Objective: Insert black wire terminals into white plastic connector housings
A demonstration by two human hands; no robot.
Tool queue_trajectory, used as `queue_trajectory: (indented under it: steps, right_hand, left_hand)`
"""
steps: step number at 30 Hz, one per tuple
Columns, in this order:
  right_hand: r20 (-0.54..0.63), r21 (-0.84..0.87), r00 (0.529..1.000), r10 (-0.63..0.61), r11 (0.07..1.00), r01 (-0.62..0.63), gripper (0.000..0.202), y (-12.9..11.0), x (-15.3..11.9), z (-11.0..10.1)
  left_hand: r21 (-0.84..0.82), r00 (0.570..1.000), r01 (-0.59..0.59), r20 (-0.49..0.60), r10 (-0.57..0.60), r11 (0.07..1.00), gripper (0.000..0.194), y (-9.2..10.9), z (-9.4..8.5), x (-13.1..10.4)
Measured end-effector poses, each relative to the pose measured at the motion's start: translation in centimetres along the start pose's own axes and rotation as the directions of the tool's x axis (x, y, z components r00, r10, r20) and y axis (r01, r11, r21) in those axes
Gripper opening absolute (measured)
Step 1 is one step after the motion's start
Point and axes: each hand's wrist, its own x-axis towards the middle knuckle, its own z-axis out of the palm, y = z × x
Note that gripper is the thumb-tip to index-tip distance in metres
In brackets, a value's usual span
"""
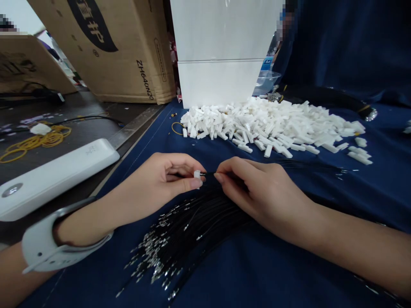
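Note:
Between thumb and fingers, my left hand (175,173) pinches a small white plastic connector housing (197,174). Facing it from the right, my right hand (257,184) grips a thin black wire (209,174) close to its end. The wire's metal tip meets the housing; how far it sits inside is too small to tell. Below both hands lies a thick bundle of black wires (205,218), their shiny metal terminals (154,252) fanned out to the lower left. Beyond the hands spreads a large pile of white connector housings (266,124) on dark blue cloth (244,273).
A white panel (221,81) stands behind the pile. At the left are a cardboard box (128,55), a long white device (61,177) and yellow rubber bands (48,139). Another black wire bundle (334,100) lies at the back right.

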Motion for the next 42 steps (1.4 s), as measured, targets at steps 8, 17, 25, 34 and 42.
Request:
queue_trajectory:
  steps: [8,17,25,34,42]
  right_hand:
    - [0.003,0.008,0.997,0.071,0.997,-0.071,0.013,0.13,0.19,0.12]
    - [-0.025,0.008,0.999,0.024,1.0,-0.024,0.013,-0.03,0.24,0.15]
    - [-0.041,0.003,0.999,0.009,1.0,-0.009,0.013,-0.23,0.16,-0.07]
    - [-0.1,-0.079,0.995,-0.011,0.997,0.003,0.017,-0.44,-0.13,-0.07]
    - [-0.113,-0.07,0.994,-0.003,0.998,-0.005,0.016,-0.46,-0.12,-0.1]
  left_hand:
    - [0.036,0.999,-0.009,-0.031,0.01,0.999,0.006,0.12,0.24,-0.08]
    - [0.043,1.0,-0.01,-0.025,0.011,0.999,0.006,0.06,0.13,-0.16]
    - [-0.036,0.999,0.032,0.003,-0.032,0.999,0.007,0.17,-0.2,0.02]
    - [-0.124,0.997,0.076,-0.009,-0.078,0.989,0.006,0.21,-0.21,0.1]
    - [-0.222,0.987,0.158,0.046,-0.151,0.962,0.007,0.06,-0.64,0.13]
